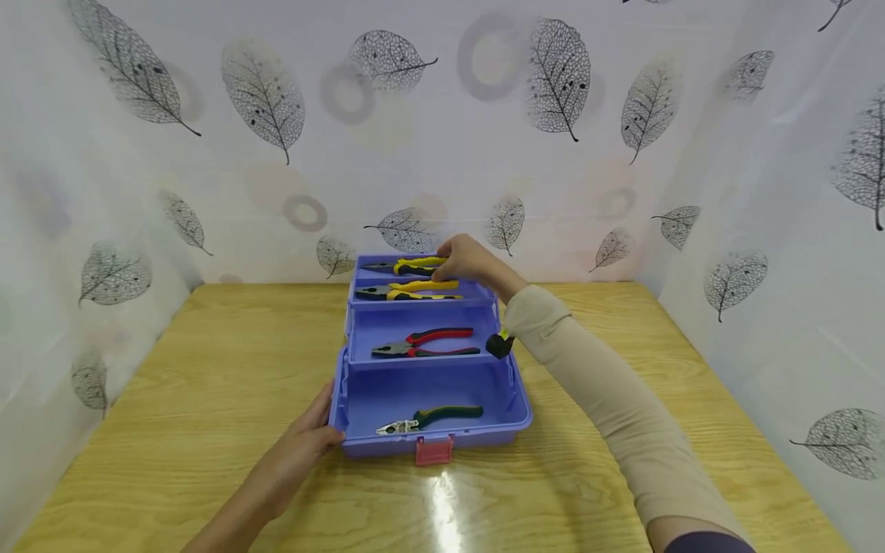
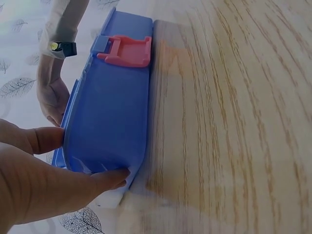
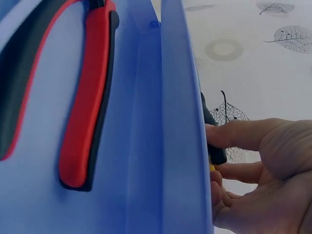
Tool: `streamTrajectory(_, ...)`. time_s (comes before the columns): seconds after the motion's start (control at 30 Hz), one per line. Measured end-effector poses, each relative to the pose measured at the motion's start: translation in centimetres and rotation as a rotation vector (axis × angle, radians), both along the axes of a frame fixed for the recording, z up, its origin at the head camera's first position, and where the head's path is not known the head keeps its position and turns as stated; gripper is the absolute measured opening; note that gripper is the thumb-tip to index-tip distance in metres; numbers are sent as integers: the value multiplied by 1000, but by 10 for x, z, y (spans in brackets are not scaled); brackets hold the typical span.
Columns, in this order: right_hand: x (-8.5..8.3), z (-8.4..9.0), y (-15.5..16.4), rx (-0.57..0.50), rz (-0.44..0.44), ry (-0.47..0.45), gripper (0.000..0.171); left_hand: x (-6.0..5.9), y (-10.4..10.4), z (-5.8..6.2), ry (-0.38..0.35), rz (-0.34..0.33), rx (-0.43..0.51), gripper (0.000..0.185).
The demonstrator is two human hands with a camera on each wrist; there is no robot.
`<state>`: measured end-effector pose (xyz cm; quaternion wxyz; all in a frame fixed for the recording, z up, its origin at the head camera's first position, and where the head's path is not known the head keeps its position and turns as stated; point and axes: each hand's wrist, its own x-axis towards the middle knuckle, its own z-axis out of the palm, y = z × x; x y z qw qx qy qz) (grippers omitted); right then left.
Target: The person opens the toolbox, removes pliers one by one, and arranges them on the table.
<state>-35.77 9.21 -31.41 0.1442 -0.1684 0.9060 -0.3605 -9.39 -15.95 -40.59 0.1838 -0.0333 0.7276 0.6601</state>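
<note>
An open blue toolbox (image 1: 337, 384) stands on the wooden table with its stepped trays spread out. My left hand (image 1: 304, 445) grips its front left corner (image 2: 112, 112), thumb (image 2: 44, 139) on the wall. My right hand (image 1: 466, 261) reaches to the farthest tray and pinches the handle of the yellow-handled pliers (image 1: 408, 266); the right wrist view shows my fingers (image 3: 258, 175) around the dark and yellow handle (image 3: 212, 141) behind the tray wall (image 3: 180, 122). A second yellow pair (image 1: 415, 291) lies one tray nearer. Red-handled pliers (image 1: 425, 343) lie in the middle tray, green-handled pliers (image 1: 429, 418) in the bottom.
A pink latch (image 1: 434, 451) hangs at the box's front edge. The table (image 1: 207, 369) is walled by leaf-patterned white sheeting (image 1: 104, 192) on the left, back and right. Bare wood lies on both sides of the box.
</note>
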Motion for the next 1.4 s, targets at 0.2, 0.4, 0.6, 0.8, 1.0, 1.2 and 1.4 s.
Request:
streamTrajectory(0.2, 3, 3, -2, 50, 89, -33, 55, 0, -1, -1, 7, -6, 4, 88)
streamTrajectory(0.4, 3, 0, -15, 142, 247, 79, 39, 0, 1, -2, 33, -7, -9, 87)
streamTrajectory(0.6, 6, -3, -19, 219, 189, 102, 39, 1, 5, -2, 63, -10, -43, 85)
streamTrajectory(0.8, 4, -6, -17, 200, 214, 91, 56, 2, 5, -1, 65, 2, -38, 85)
streamTrajectory(1.0, 5, -7, -16, 166, 224, 100, 56, 2, 6, 0, 64, 9, -46, 85)
streamTrajectory(1.2, 9, -8, -18, 149, 213, 165, 52, 3, 5, 1, 58, 13, -52, 83)
streamTrajectory(1.4, 16, 5, -15, 144, 248, 257, 29, 5, 3, 1, 50, 22, -59, 84)
